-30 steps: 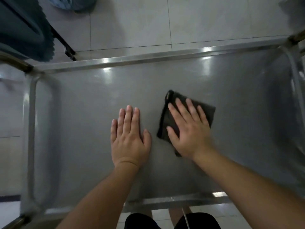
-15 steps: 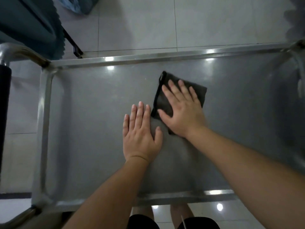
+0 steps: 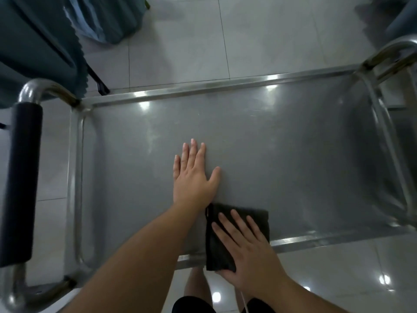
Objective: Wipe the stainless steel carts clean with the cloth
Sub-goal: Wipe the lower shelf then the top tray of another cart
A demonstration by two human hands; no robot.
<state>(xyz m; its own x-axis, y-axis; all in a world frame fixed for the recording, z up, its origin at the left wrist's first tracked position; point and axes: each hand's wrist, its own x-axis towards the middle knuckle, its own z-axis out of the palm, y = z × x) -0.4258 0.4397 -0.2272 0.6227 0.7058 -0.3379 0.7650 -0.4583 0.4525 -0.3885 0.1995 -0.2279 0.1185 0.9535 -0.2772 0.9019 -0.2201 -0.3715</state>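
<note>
A stainless steel cart (image 3: 282, 143) fills the view, its flat top shelf framed by a raised rim. My left hand (image 3: 193, 177) lies flat on the middle of the shelf, fingers straight and together. A dark folded cloth (image 3: 214, 249) sits at the near edge of the shelf, hanging partly over the rim. My right hand (image 3: 246, 251) presses flat on the cloth with spread straight fingers and covers much of it.
The cart's handle with a black grip (image 3: 22, 177) stands at the left, and a bare steel handle (image 3: 392, 53) curves at the right. Teal fabric (image 3: 40, 41) hangs at the upper left over a tiled floor (image 3: 270, 37). My legs show below the near rim.
My right hand has dragged the cloth from the far middle of the shelf back to the near rim. My left hand stays flat on the shelf. The view has widened and tilted.
</note>
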